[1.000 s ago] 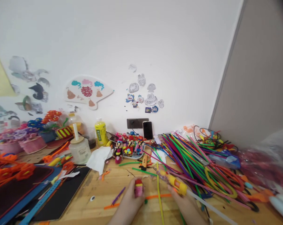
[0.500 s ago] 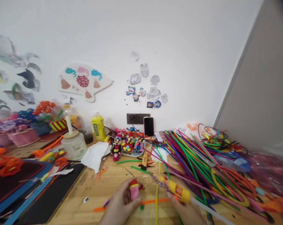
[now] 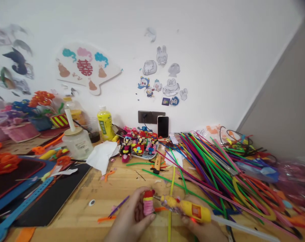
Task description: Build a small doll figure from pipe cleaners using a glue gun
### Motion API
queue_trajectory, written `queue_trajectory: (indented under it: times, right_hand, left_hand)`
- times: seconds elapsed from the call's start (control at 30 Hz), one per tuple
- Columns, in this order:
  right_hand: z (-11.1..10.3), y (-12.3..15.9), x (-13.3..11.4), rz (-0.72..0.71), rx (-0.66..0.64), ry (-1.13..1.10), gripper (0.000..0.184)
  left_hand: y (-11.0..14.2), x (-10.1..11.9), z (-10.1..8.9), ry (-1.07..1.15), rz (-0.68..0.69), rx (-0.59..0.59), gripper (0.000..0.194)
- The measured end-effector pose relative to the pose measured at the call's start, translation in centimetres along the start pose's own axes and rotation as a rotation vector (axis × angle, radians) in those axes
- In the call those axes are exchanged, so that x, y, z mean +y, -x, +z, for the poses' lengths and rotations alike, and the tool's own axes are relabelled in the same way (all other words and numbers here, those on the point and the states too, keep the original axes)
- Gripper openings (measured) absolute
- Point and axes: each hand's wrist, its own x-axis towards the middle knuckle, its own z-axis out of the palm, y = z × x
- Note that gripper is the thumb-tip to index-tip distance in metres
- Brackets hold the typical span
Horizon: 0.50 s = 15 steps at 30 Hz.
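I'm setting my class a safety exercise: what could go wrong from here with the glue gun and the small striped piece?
The right hand aims the yellow glue gun at the striped piece in the left hand; if hot, a slip might burn that hand. Glue could drip onto the yellow stem passing under it. The white stick behind the gun might snag the nearby stem pile.

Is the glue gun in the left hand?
No, the right hand holds the glue gun; the left hand holds a pink-and-red piece.
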Motion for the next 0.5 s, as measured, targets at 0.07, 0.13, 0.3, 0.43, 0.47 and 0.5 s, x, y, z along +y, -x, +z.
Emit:
queue_trajectory:
  times: [0.07, 0.13, 0.3, 0.43, 0.47, 0.5]
  right_hand:
    - [0.10, 0.01, 0.04, 0.012, -0.007, 0.009, 0.021]
    - [0.24, 0.01, 0.10, 0.009, 0.003, 0.006, 0.025]
    - [0.44, 0.05, 0.06, 0.015, -0.004, -0.001, 0.030]
    - [0.46, 0.10, -0.06, 0.047, 0.021, -0.022, 0.031]
    - [0.45, 0.12, -0.08, 0.048, 0.027, -0.028, 0.031]
    - [0.43, 0.14, -0.09, 0.046, 0.031, -0.032, 0.030]
  left_hand:
    - [0.08, 0.13, -0.02, -0.001, 0.009, 0.021, 0.041]
    - [0.18, 0.18, -0.04, -0.005, 0.021, 0.046, 0.042]
    - [0.31, 0.01, -0.08, -0.065, 0.055, 0.060, 0.044]
    - [0.27, 0.28, -0.11, -0.118, 0.052, 0.031, 0.043]
    - [0.29, 0.38, -0.13, -0.126, 0.047, 0.022, 0.043]
    - [0.32, 0.47, -0.15, -0.137, 0.043, 0.019, 0.042]
